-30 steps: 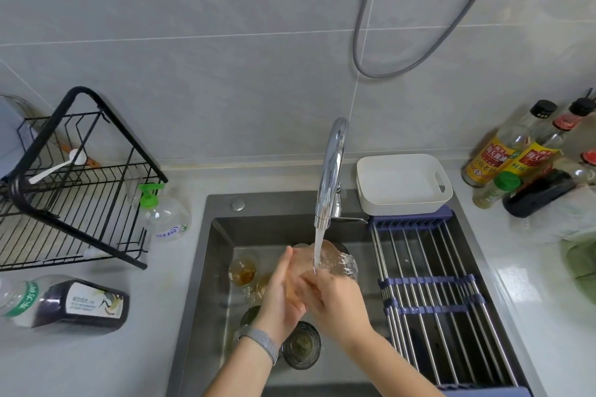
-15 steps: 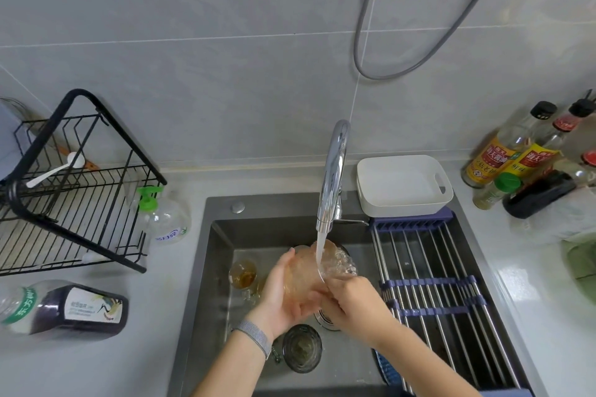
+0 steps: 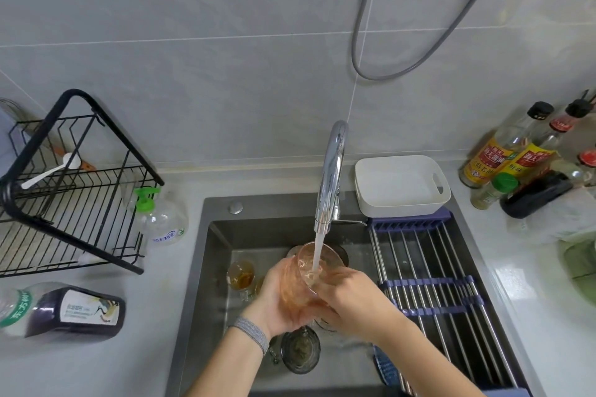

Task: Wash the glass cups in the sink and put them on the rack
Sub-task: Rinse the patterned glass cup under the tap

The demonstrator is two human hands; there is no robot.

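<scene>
Both forearms cut off by bottom edge. Dark glass cup on sink floor, partly hidden under wrists. Left hand cups tilted clear glass cup, fingers curled round its wall; right hand grips near side, fingertips hidden behind glass. Faucet stream runs into cup mouth. Small cup of amber liquid behind left hand, blurred. Roll-up rack spans sink's right side. Grey counter; black wire rack far left, cut off; white tray; tiled wall.
</scene>
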